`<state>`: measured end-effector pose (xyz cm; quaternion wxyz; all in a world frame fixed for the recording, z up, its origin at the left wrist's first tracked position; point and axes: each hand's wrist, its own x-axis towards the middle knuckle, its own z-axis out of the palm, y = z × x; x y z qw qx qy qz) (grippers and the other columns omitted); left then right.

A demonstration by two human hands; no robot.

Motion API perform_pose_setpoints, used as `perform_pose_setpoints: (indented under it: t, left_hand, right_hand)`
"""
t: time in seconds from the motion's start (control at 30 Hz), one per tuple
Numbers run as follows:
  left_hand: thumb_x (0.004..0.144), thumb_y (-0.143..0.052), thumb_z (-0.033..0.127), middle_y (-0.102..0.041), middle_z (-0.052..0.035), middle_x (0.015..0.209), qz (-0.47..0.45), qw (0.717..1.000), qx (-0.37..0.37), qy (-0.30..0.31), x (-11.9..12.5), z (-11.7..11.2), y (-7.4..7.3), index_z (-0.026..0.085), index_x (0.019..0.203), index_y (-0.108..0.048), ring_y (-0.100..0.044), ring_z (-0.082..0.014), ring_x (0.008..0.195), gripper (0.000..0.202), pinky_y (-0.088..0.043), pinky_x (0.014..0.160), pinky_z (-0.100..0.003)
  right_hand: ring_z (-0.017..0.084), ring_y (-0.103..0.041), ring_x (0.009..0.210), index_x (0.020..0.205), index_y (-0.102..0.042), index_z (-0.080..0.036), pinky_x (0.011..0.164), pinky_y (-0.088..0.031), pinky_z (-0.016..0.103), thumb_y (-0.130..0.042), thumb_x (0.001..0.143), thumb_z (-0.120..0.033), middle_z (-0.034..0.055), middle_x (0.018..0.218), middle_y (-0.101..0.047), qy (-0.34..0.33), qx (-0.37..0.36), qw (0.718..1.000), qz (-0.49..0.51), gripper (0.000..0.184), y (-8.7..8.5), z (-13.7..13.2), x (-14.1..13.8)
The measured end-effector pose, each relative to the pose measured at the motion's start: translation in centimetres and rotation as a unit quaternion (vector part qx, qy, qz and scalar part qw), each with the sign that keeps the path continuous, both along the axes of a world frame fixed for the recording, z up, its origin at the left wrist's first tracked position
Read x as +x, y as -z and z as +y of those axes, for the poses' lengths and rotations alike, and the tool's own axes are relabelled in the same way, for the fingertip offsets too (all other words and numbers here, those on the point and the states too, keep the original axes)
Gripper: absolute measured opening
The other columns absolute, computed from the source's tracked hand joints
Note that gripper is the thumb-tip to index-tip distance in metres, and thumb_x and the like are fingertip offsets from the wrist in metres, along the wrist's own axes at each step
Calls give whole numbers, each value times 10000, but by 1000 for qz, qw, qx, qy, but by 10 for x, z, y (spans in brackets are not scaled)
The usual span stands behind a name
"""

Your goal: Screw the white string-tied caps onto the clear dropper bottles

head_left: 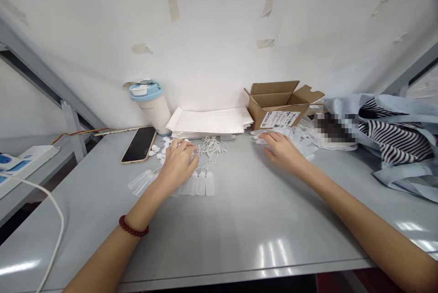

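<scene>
My left hand hovers over or rests among small white pieces and a tangle of white cords. Its fingers are bent and the thumb stands apart, with nothing visible held. Below it a row of translucent plastic tags with cord loops lies on the table, and more tags fan out left of the wrist. Over on the right, my right hand reaches to a pile of translucent plastic pieces. Its fingertips lie at the pile's near left edge, thumb apart from them.
A stack of white sheets or envelopes lies at the back, beside an open cardboard box. To the left are a phone and a blue-lidded cup. A striped cloth bag covers the right rear. A white cable hangs at left.
</scene>
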<state>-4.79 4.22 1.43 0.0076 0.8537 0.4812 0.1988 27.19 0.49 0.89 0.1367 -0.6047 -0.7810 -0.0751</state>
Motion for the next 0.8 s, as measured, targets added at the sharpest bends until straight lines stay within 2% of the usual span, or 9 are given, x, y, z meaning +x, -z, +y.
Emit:
perform_pose_setpoints:
  t: [0.23,0.37,0.53,0.8]
  left_hand:
    - [864,-385,190,-639,-98,1151,2,1000,-9,10,1,5,-4,156,1021,-667,-433,-338,1130,325,-391,882,-512]
    - [847,-350,156,-617,-101,1205,4,999,-33,8,0,4,-4,153,1066,-653,-393,-351,1173,374,-356,913,-559]
    - [853,-368,186,-623,-99,1208,5,998,-61,30,2,4,1,183,1097,-639,-397,-351,1190,364,-313,935,-606]
    - [905,-350,249,-617,-97,1197,-8,996,-78,49,2,1,2,191,1103,-630,-403,-343,1189,347,-297,961,-607]
  right_hand:
    - [316,-525,1152,1177,-542,-107,881,-421,475,-398,877,-118,179,1245,-588,6,-16,998,-64,333,4,4,-1]
    - [316,-477,1218,1193,-532,-110,886,-410,471,-380,890,-121,191,1313,-544,7,-10,998,-69,339,10,7,2]
    - [321,-407,1291,1235,-490,-108,931,-365,528,-332,914,-123,195,1379,-492,0,7,998,-56,359,19,10,5]
    - [324,-538,1087,1223,-502,-104,857,-413,480,-349,896,-122,208,1187,-576,-6,25,999,-42,362,19,13,4]
